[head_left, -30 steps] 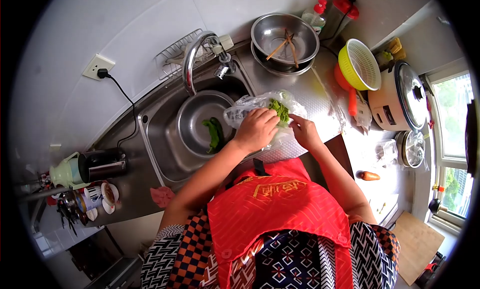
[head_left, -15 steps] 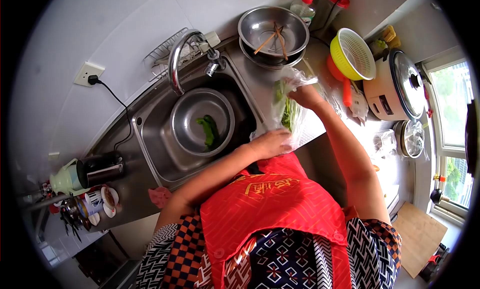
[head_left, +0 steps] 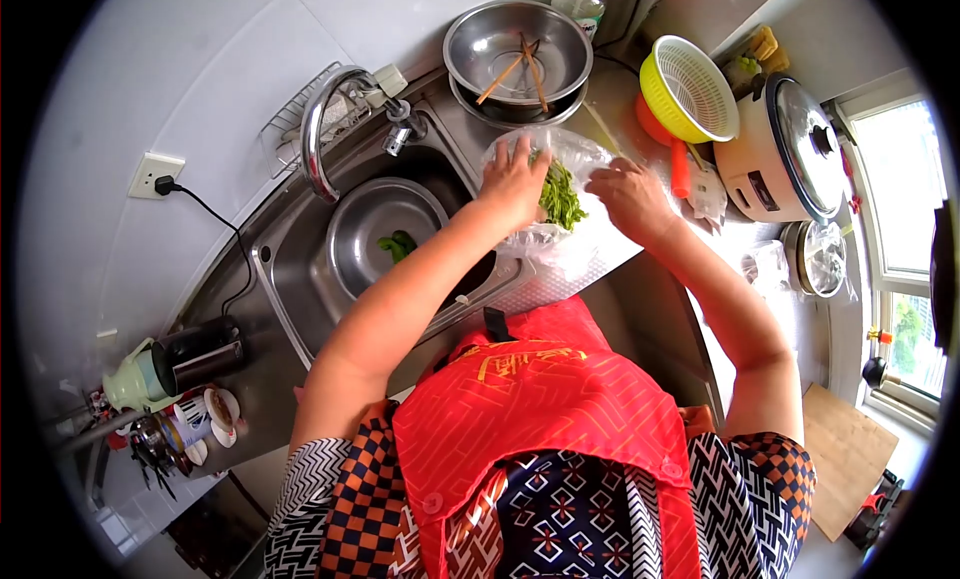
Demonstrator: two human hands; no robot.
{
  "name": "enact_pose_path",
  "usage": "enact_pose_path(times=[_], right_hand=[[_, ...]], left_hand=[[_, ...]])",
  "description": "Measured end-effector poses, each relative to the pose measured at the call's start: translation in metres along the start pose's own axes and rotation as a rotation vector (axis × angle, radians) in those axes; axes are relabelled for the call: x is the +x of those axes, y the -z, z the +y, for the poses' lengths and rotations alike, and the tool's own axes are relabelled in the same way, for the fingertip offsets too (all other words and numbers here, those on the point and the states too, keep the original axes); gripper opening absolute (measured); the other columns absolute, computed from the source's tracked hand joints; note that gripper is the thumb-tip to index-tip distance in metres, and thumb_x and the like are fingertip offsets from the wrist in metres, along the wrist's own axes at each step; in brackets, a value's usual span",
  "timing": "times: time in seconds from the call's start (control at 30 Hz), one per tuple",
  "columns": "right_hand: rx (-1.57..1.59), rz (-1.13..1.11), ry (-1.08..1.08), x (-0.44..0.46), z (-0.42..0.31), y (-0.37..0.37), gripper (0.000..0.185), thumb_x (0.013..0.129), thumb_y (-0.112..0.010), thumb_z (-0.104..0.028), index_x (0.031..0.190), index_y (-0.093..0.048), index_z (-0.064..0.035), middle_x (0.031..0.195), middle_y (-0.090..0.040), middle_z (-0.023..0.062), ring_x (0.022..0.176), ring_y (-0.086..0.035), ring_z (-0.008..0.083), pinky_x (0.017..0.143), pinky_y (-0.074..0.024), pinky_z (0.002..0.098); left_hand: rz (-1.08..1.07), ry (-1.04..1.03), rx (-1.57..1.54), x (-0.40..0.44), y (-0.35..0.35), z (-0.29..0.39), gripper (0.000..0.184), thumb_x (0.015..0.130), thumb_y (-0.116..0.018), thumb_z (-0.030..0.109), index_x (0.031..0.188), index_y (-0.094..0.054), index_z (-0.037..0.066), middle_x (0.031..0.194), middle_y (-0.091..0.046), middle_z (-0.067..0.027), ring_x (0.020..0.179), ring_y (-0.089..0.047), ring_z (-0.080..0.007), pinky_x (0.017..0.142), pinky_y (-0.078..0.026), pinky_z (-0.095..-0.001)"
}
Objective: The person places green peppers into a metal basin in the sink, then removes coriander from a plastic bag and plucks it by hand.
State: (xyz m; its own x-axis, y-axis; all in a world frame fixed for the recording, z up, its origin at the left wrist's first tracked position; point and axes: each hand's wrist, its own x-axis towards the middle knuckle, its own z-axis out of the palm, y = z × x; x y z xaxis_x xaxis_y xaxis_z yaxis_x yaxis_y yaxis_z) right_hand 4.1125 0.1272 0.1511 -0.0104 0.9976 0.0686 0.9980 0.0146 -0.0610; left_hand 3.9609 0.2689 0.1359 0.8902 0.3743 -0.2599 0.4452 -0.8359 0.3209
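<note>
A clear plastic bag (head_left: 575,149) lies spread on the steel counter right of the sink, with a bunch of leafy greens (head_left: 562,197) in it. My left hand (head_left: 515,187) rests at the left side of the greens, its fingers apart on the bag. At the bag's right edge is my right hand (head_left: 628,194), its fingers bent together on the plastic. Inside the sink, a steel basin (head_left: 375,204) contains green peppers (head_left: 398,246), partly hidden behind my left forearm.
Stacked steel bowls (head_left: 470,49) with chopsticks stand behind the bag. Farther right are a yellow colander (head_left: 655,89), an orange-handled item (head_left: 681,169) and a rice cooker (head_left: 745,169). The faucet (head_left: 312,129) arches over the sink.
My left hand has moved up from the bag's near end to the left of the greens. My right hand has come down to the right edge, and the bag now lies flatter.
</note>
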Motion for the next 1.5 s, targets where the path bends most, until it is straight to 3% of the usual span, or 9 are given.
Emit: enact_pose_path(times=[0.1, 0.23, 0.4, 0.73, 0.8, 1.0, 1.13, 1.33, 1.5], right_hand=[[0.336, 0.192, 0.035, 0.006, -0.023, -0.003, 0.02, 0.07, -0.051, 0.002, 0.085, -0.061, -0.0064, 0.087, -0.062, 0.0058, 0.088, -0.06, 0.0262, 0.072, -0.0509, 0.0358], [0.35, -0.251, -0.266, 0.033, 0.0, -0.082, 0.028, 0.07, -0.05, 0.002, 0.096, -0.061, -0.0026, 0.096, -0.063, 0.0178, 0.092, -0.06, 0.0349, 0.08, -0.0487, 0.0398], [0.588, -0.078, -0.708, 0.059, 0.015, -0.138, 0.029, 0.075, -0.058, -0.013, 0.104, -0.062, -0.009, 0.104, -0.063, 0.0158, 0.09, -0.061, 0.0359, 0.076, -0.05, 0.0403], [0.859, 0.011, -0.392, 0.036, 0.014, -0.062, 0.021, 0.073, -0.066, -0.013, 0.093, -0.067, -0.0067, 0.08, -0.066, 0.0148, 0.074, -0.065, 0.0255, 0.069, -0.0505, 0.0322], [1.106, -0.02, -0.429, 0.033, 0.017, -0.043, 0.013, 0.079, -0.064, -0.011, 0.09, -0.066, -0.0049, 0.081, -0.066, 0.0072, 0.072, -0.061, 0.0141, 0.068, -0.0476, 0.027], [2.002, 0.142, -0.512, 0.032, 0.027, -0.024, 0.011, 0.09, -0.053, -0.01, 0.098, -0.06, -0.0076, 0.093, -0.064, 0.0032, 0.074, -0.055, 0.0076, 0.068, -0.0446, 0.02], [2.388, 0.159, -0.504, 0.031, 0.027, -0.029, 0.01, 0.092, -0.049, -0.008, 0.1, -0.055, -0.0068, 0.098, -0.063, 0.0067, 0.074, -0.056, 0.0108, 0.066, -0.0474, 0.0226], [2.639, 0.231, -0.522, 0.028, 0.014, -0.032, 0.01, 0.091, -0.051, -0.011, 0.1, -0.054, -0.0096, 0.099, -0.062, 0.0069, 0.073, -0.056, 0.0109, 0.065, -0.0484, 0.024], [2.58, 0.25, -0.365, 0.032, -0.001, -0.02, 0.01, 0.09, -0.053, -0.01, 0.099, -0.055, -0.0084, 0.097, -0.062, 0.0054, 0.072, -0.055, 0.0091, 0.065, -0.0472, 0.0223]], left_hand=[[0.335, -0.119, -0.327, 0.024, -0.012, -0.012, 0.075, 0.072, -0.065, 0.006, 0.137, -0.028, 0.005, 0.14, -0.027, -0.0234, 0.128, -0.031, -0.0375, 0.105, -0.03, -0.0367], [0.439, -0.223, -0.407, 0.039, -0.001, -0.01, 0.045, 0.073, -0.056, -0.001, 0.118, -0.05, -0.001, 0.123, -0.05, -0.0181, 0.114, -0.049, -0.0305, 0.097, -0.039, -0.0357], [0.23, -0.097, -0.496, 0.04, -0.031, -0.013, 0.046, 0.075, -0.053, 0.0, 0.121, -0.049, 0.0, 0.123, -0.051, -0.0183, 0.112, -0.051, -0.0304, 0.096, -0.041, -0.0343], [-0.037, -0.101, -0.928, 0.04, -0.035, -0.032, 0.077, 0.067, -0.036, -0.015, 0.138, -0.033, 0.012, 0.129, -0.05, -0.0128, 0.122, -0.044, -0.0248, 0.101, -0.033, -0.0293], [-0.154, -0.019, -0.995, 0.04, -0.041, -0.032, 0.084, 0.064, -0.034, -0.021, 0.141, -0.028, 0.013, 0.13, -0.049, -0.0117, 0.125, -0.041, -0.0212, 0.101, -0.032, -0.0273], [-0.173, -0.04, -0.479, 0.022, -0.067, -0.023, 0.052, 0.075, -0.058, 0.009, 0.125, -0.045, 0.003, 0.109, -0.057, -0.0241, 0.101, -0.057, -0.0351, 0.085, -0.046, -0.0365], [-0.156, -0.024, -0.489, 0.002, -0.063, -0.022, 0.045, 0.076, -0.05, -0.001, 0.121, -0.047, 0.0, 0.109, -0.058, -0.0224, 0.097, -0.058, -0.0338, 0.081, -0.047, -0.0363], [-0.069, 0.269, -1.824, -0.029, -0.036, -0.016, 0.037, 0.086, -0.046, 0.001, 0.122, -0.051, 0.004, 0.106, -0.06, -0.0089, 0.093, -0.058, -0.0157, 0.081, -0.048, -0.0285], [0.321, 0.212, -1.737, -0.054, -0.013, -0.006, 0.018, 0.093, -0.048, 0.015, 0.107, -0.054, 0.004, 0.095, -0.06, -0.0052, 0.09, -0.058, -0.014, 0.079, -0.047, -0.0261]])
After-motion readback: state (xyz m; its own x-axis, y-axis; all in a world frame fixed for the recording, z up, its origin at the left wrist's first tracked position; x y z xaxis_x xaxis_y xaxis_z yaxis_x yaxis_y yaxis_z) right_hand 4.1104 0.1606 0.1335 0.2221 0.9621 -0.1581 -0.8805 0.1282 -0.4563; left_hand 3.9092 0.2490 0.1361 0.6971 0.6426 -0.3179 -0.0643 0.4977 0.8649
